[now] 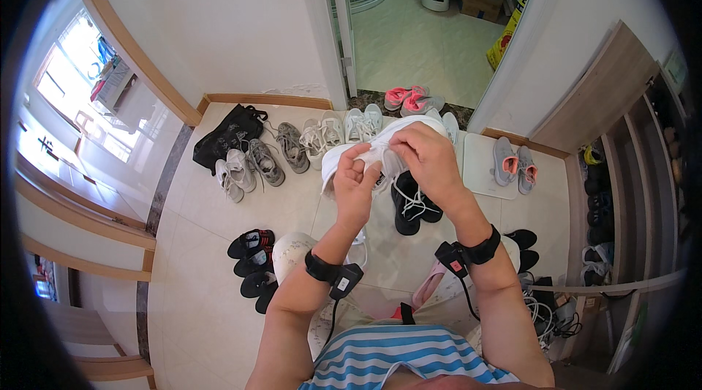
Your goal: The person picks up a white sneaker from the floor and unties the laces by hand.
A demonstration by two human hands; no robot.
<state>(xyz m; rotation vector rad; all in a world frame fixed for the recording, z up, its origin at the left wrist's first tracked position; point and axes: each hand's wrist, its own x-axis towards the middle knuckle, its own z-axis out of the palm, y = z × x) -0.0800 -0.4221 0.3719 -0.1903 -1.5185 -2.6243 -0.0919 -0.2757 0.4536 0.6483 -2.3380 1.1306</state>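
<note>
A white shoe (343,162) is held up in front of me, above the tiled floor. My left hand (354,181) is at its near side, thumb and index finger bent at the upper. With fingertips pinched together, my right hand (428,162) grips the fabric by the shoe's opening. A greyish lining shows between the hands; the fingers hide part of the shoe. Below it on the floor stands a pair of black shoes (408,214) with loose white laces. Each wrist wears a black strap with a small cabled box.
Grey sneakers (266,162), white sneakers (362,124) and a black bag (230,135) line the wall. Grey-and-pink shoes (414,99) stand at the bathroom doorway. A white scale (477,165) bears grey shoes (504,162). An open shoe cabinet (625,198) is at right, black shoes (252,250) at left.
</note>
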